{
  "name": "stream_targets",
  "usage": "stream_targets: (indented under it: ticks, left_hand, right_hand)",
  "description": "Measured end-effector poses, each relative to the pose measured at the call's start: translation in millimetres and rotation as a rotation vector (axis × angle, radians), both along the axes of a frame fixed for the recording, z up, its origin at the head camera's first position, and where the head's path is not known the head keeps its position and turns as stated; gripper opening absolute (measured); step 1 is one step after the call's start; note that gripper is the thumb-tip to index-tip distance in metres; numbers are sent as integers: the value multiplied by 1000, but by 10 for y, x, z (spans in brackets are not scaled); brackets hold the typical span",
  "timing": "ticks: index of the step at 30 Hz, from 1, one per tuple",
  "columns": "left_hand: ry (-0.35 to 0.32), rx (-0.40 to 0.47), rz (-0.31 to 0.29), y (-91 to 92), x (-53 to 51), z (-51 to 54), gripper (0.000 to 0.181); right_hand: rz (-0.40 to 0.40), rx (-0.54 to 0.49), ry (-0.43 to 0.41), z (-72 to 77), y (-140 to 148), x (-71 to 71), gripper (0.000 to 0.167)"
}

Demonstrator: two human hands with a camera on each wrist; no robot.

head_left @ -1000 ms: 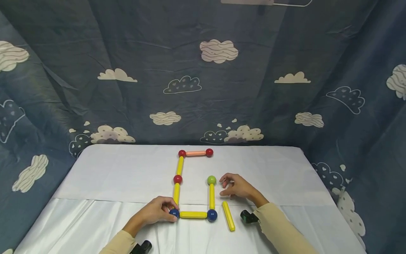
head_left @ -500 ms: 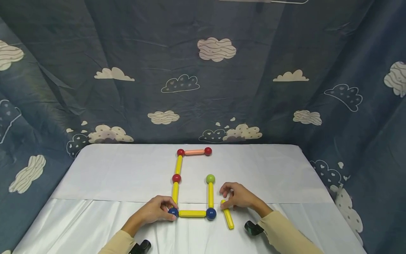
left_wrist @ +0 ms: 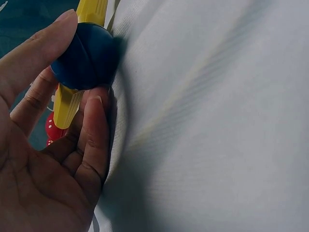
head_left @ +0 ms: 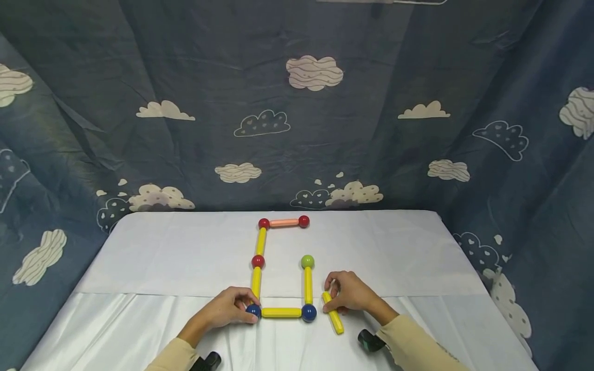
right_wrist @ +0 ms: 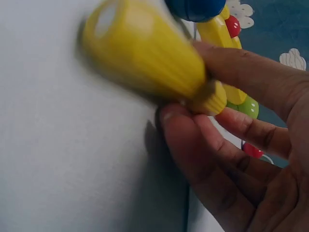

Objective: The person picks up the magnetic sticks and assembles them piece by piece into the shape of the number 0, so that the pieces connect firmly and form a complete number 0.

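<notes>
My left hand pinches a blue ball at the near left corner of a ball-and-stick shape on the table. Yellow sticks stick out from two sides of that ball in the left wrist view. To the right, my right hand pinches a loose yellow stick near its far end between thumb and fingers. This stick lies apart from the shape, just right of the second blue ball. A yellow stick joins the two blue balls. Another yellow stick runs from the right blue ball to a green ball.
The left side goes on through a red ball and a yellow stick to a far red ball. An orange-pink stick links it to another red ball. White cloth covers the table; a cloud-patterned curtain hangs behind.
My right hand has come down from beside the green ball to the loose yellow stick and taken hold of its far end. My left hand has stayed on the blue ball.
</notes>
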State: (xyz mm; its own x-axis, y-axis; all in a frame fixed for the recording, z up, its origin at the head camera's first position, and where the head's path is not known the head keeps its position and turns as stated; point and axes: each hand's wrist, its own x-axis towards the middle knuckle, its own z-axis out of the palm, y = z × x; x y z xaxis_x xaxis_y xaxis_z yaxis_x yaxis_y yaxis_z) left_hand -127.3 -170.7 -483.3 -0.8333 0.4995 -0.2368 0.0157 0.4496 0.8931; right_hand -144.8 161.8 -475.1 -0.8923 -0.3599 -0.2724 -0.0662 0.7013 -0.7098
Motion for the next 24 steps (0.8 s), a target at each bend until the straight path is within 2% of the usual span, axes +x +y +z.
stream_targets:
  ticks: [4,7,17,24]
  left_hand:
    - [-3,-6,4,8,2,-13,28]
    - [-1,-2,1,6,3,-13,28]
    - [-6,7,1,-9,-8,-22,28]
    - [-11,0,1,11,-3,-13,28]
  right_hand:
    - [23,-63,-17,-14,35,-21,34]
    - [5,-107,-36,-28,71,-55,31]
    - [-186,-170,-78,-65,115,-241,27]
    - [-364,-212,-107,-132,114,-472,28]
